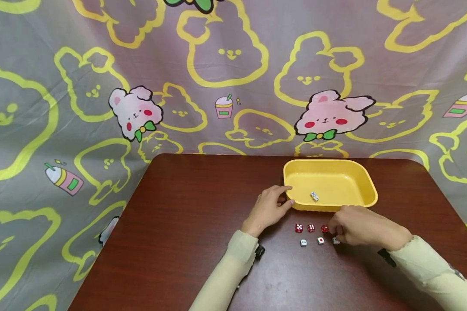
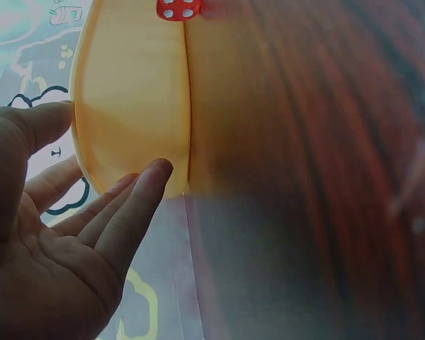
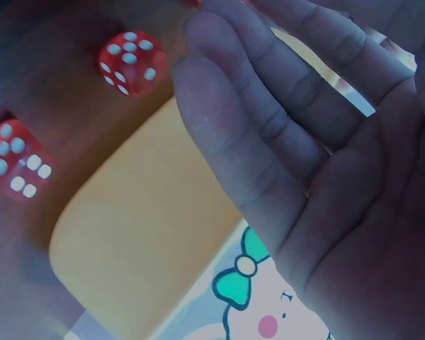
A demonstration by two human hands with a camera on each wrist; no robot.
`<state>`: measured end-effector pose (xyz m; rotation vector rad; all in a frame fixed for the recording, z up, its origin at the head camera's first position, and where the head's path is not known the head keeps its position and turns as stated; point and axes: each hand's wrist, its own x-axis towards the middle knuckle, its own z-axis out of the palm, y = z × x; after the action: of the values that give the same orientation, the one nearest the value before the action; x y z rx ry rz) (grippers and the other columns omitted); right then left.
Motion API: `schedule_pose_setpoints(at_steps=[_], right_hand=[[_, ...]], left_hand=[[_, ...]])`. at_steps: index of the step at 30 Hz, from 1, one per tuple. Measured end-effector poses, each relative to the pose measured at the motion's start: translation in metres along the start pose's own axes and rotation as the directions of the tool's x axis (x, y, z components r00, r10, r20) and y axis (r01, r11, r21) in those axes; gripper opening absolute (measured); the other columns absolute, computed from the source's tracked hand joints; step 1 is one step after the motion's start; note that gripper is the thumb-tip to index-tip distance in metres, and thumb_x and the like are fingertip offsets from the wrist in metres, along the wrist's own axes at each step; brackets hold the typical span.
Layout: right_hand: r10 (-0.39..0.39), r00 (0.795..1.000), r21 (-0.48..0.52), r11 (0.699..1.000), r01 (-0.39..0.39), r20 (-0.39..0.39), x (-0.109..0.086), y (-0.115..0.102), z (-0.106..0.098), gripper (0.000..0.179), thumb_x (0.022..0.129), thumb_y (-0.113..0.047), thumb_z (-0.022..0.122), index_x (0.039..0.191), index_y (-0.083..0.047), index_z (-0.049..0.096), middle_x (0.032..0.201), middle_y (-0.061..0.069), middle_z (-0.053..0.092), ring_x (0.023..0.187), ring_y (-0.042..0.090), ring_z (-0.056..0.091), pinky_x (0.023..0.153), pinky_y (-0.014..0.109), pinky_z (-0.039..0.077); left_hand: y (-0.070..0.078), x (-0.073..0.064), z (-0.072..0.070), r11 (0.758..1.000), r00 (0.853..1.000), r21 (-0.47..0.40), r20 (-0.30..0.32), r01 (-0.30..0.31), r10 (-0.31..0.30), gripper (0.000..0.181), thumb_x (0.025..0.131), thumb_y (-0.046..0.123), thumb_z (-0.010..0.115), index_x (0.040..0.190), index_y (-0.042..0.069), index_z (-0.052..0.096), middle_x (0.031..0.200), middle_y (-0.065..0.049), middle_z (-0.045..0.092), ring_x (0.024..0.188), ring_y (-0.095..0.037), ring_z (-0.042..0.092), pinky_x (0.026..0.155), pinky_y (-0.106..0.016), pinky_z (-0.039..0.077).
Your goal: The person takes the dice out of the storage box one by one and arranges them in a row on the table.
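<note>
At the left front corner of the yellow tray [image 1: 331,209], my left hand [image 1: 270,205] rests fingertips and thumb against the rim; in the left wrist view its fingers [image 2: 131,219] look mostly straight. My right hand [image 1: 363,226] bends down in front of the tray, pinching a white die [image 1: 336,240] by its fingertips at the table. Beside it are two more white dice, the nearer one [image 1: 321,241] showing a red dot. Behind them stands a row of red dice, including a left one [image 1: 299,227], a middle one [image 1: 311,227] and a right one [image 1: 324,229].
Two white dice [image 1: 314,196] lie together inside the tray. The brown wooden table [image 1: 187,224] extends left and forward. A grey curtain [image 1: 249,112] with yellow outlines and rabbit faces hangs behind its back edge.
</note>
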<state>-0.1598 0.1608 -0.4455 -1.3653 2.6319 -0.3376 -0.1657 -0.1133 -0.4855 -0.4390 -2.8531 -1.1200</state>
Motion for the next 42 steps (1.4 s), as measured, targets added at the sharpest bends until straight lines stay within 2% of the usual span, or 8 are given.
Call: schedule_pose_setpoints(at_steps=[6,13,19,24,29,36,42], right_hand=[[-0.002,1.000,-0.017,1.000,0.002,0.006,0.003,-0.001,-0.011,0.034,0.074,-0.006,0.082,0.068,-0.035,0.066,0.062,-0.028,0.052,0.059,-0.007,0.044,0.053,0.019,0.038],[0.008,0.999,0.007,1.000,-0.009,0.031,0.007,-0.001,-0.020,0.027,0.078,-0.006,0.081,0.075,-0.031,0.072,0.066,-0.026,0.057,0.061,-0.008,0.047,0.055,0.019,0.044],[0.005,1.000,-0.019,1.000,-0.005,0.028,0.013,-0.002,-0.029,0.026,0.079,-0.010,0.084,0.074,-0.031,0.071,0.065,-0.025,0.055,0.060,-0.005,0.045,0.054,0.019,0.042],[0.010,1.000,-0.031,0.999,-0.009,0.026,0.018,-0.002,-0.038,0.017,0.080,-0.012,0.086,0.081,-0.026,0.076,0.068,-0.025,0.059,0.062,-0.007,0.048,0.057,0.020,0.047],[0.028,0.999,-0.031,0.999,-0.027,0.043,0.023,-0.002,-0.045,0.017,0.080,-0.013,0.087,0.082,-0.025,0.075,0.069,-0.022,0.059,0.063,-0.004,0.047,0.058,0.020,0.046],[0.042,0.999,-0.072,0.997,-0.040,0.026,0.033,0.000,-0.055,0.017,0.079,-0.014,0.089,0.085,-0.026,0.077,0.073,-0.019,0.063,0.066,0.000,0.049,0.060,0.022,0.048],[-0.004,1.000,-0.101,0.995,0.003,-0.003,0.039,0.004,-0.057,0.016,0.078,-0.010,0.087,0.083,-0.022,0.077,0.072,-0.018,0.064,0.066,-0.002,0.052,0.059,0.023,0.050]], left_hand=[[0.000,0.001,0.000,1.000,1.000,-0.002,0.000,0.001,-0.001,0.046,0.101,0.033,0.069,0.145,0.020,0.062,0.136,-0.002,0.069,0.108,-0.013,0.073,0.089,-0.019,0.058],[0.000,0.000,0.001,1.000,1.000,-0.001,0.000,0.001,-0.001,0.046,0.101,0.033,0.069,0.145,0.020,0.062,0.135,-0.002,0.069,0.107,-0.014,0.074,0.089,-0.019,0.058],[0.000,0.000,0.000,1.000,1.000,0.005,-0.003,-0.001,0.001,0.046,0.101,0.033,0.069,0.145,0.020,0.063,0.134,-0.002,0.069,0.107,-0.013,0.074,0.088,-0.019,0.058],[0.000,0.000,0.000,1.000,1.000,0.005,-0.001,0.000,0.000,0.046,0.102,0.034,0.069,0.145,0.021,0.062,0.136,-0.002,0.069,0.108,-0.013,0.074,0.089,-0.020,0.058],[0.000,0.000,0.001,1.000,1.000,-0.004,0.007,0.001,-0.001,0.046,0.102,0.033,0.069,0.145,0.020,0.062,0.137,-0.002,0.069,0.109,-0.014,0.074,0.090,-0.019,0.058],[0.000,0.000,0.001,1.000,1.000,-0.015,0.008,0.007,-0.006,0.046,0.102,0.032,0.069,0.145,0.020,0.062,0.138,-0.002,0.068,0.109,-0.015,0.074,0.090,-0.018,0.058],[0.001,0.000,0.001,1.000,1.000,-0.011,0.009,0.009,-0.009,0.046,0.102,0.032,0.069,0.145,0.020,0.062,0.139,-0.003,0.068,0.109,-0.014,0.074,0.090,-0.018,0.058]])
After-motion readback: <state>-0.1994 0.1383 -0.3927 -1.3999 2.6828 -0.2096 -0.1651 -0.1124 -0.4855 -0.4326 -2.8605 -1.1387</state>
